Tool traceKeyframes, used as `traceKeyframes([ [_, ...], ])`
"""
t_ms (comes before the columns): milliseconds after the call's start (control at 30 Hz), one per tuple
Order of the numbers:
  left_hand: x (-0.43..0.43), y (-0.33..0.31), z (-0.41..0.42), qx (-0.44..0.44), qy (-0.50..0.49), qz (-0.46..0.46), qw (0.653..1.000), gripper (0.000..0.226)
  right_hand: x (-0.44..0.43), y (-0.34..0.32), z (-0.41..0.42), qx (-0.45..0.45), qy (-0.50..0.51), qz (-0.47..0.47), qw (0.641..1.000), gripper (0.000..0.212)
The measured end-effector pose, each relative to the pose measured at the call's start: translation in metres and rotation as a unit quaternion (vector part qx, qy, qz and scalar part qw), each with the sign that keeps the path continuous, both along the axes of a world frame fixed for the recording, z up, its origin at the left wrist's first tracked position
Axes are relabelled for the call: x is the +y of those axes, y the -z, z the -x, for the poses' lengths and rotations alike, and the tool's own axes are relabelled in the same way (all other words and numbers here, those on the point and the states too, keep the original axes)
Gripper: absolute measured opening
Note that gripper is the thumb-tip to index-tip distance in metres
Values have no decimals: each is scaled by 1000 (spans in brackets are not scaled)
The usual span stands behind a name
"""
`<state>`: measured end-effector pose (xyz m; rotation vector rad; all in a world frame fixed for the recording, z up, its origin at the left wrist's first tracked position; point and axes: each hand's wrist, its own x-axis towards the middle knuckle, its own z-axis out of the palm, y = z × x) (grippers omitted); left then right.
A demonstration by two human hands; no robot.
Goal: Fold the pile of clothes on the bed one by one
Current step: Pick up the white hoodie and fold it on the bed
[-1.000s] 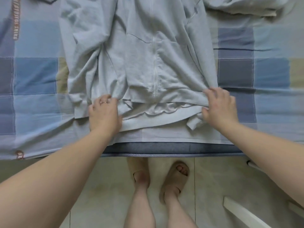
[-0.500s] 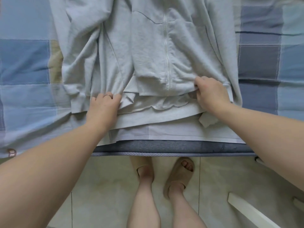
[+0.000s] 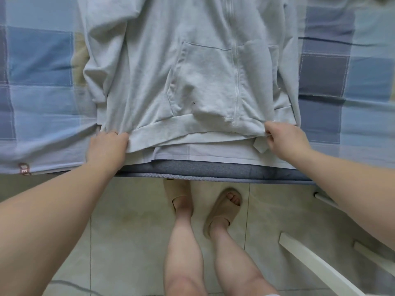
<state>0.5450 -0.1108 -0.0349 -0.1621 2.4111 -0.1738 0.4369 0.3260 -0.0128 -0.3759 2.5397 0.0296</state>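
Observation:
A pale grey zip-up hoodie [image 3: 192,67] lies front-up on the bed, its hem band toward me near the mattress edge. Its zip runs down right of centre and a pouch pocket sits above the hem. My left hand [image 3: 106,149] grips the hem's left corner. My right hand [image 3: 284,139] pinches the hem's right corner, fingers curled round the fabric. The left sleeve lies folded along the body's left side. The hood and collar are out of frame at the top.
The bed carries a blue, grey and beige patchwork cover [image 3: 40,67]. The dark mattress edge [image 3: 213,169] runs across below my hands. Tiled floor, my legs in beige slippers [image 3: 222,210] and white bars [image 3: 316,263] lie at the lower right.
Both hands have pulled the hem flat and taut, so the bunched lower edge is now smooth. My right hand slid outward to the hem's right corner. The view has moved closer.

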Motion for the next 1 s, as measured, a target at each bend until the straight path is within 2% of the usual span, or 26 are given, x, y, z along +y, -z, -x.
traceKeyframes([
  [133, 8, 1, -12, -41, -40, -8, 998, 28, 4, 4, -24, -69, -25, -53, 996, 12],
  [200, 10, 0, -14, -36, -64, -19, 997, 27, -1, 5, -29, -65, -24, -62, 996, 11],
  [300, 13, -5, -17, 1, -113, -52, 992, 19, -16, 1, -26, -60, -15, -104, 993, 6],
  [367, 15, -8, -19, 54, -160, -65, 984, 32, -27, -5, -18, -99, 13, -150, 984, 9],
  [433, 16, -11, -18, 146, -262, -93, 949, 46, -40, -12, -7, -143, 31, -189, 971, 9],
  [500, 14, -10, -13, 204, -393, -130, 887, 57, -57, -16, 0, -159, 22, -190, 969, 3],
  [567, 9, -4, -6, 193, -490, -187, 829, 62, -78, -14, -2, -130, 3, -135, 982, 11],
  [600, 6, -1, -2, 179, -512, -210, 813, 60, -89, -11, -6, -98, -13, -85, 991, 17],
  [700, -5, 5, 3, 155, -479, -234, 832, 43, -132, -1, -25, -58, -100, 53, 992, 46],
  [767, -8, 4, 6, 154, -466, -264, 830, 34, -163, 7, -37, -56, -110, 69, 990, 72],
  [833, -18, 1, 3, 156, -463, -289, 823, 29, -194, 18, -51, -61, -119, 44, 990, 89],
  [900, -36, 3, -4, 153, -456, -283, 830, 26, -220, 28, -61, -62, -124, 3, 990, 89],
  [1000, -65, 2, -5, 125, -454, -256, 844, 22, -249, 33, -61, -20, -105, -25, 994, 55],
])
